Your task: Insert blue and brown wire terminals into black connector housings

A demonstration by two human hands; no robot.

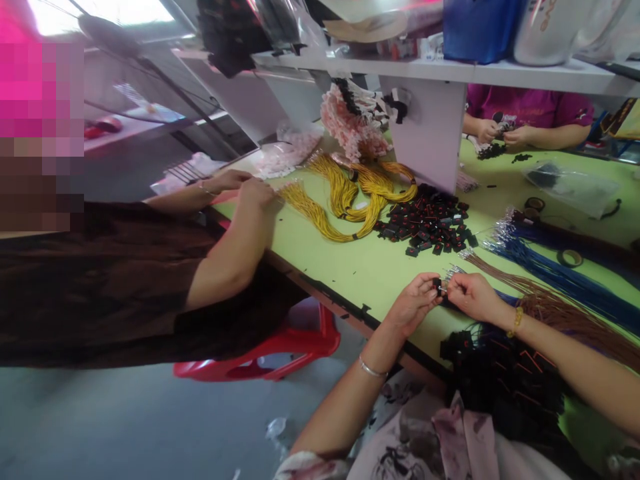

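Note:
My left hand (413,303) pinches a small black connector housing (438,286) over the green table (370,267). My right hand (470,297) meets it from the right, fingertips closed on a thin wire end at the connector. Brown wires (550,303) with metal tips fan out just behind my right hand, and blue wires (560,273) lie past them. A heap of black finished pieces (505,387) sits under my right forearm.
A pile of black and red connectors (430,223) and yellow wire bundles (345,197) lie farther along the table. A person in brown at the left has hands (245,190) on yellow wires. Another person's hands (500,133) work behind a white shelf post (425,137). A red stool (285,347) stands below.

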